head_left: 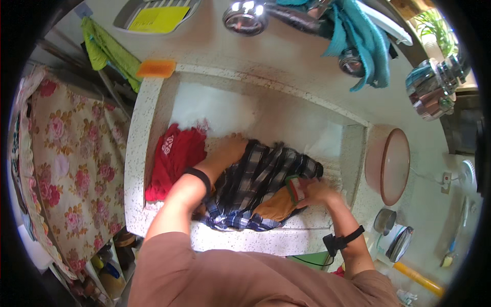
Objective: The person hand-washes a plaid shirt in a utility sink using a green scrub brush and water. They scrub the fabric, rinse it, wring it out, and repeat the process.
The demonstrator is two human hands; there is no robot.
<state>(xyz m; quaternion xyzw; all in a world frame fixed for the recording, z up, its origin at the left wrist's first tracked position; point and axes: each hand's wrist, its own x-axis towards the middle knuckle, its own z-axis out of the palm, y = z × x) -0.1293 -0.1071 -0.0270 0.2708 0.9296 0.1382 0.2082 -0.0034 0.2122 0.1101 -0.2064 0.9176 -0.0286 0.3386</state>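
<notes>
A dark plaid cloth [258, 171] lies bunched in a white speckled sink [137, 148], with bluish plaid folds near its front edge. My left hand [236, 147] is at the far left edge of the plaid cloth, its fingers smeared and partly out of sight. On the right side of the bundle, my right hand [316, 192] grips a mustard-coloured cloth [276, 205] at its striped band of green, red and white. A red cloth [176, 153] with white print sits left of my left forearm, against the sink's left side.
An orange sponge [156, 68] rests on the far left corner. Metal faucets [245, 19] and a teal cloth [365, 48] hang above the far side. Right of the sink stand a pinkish basin [394, 166] and a small metal bowl [384, 221]. A floral curtain [76, 174] hangs at left.
</notes>
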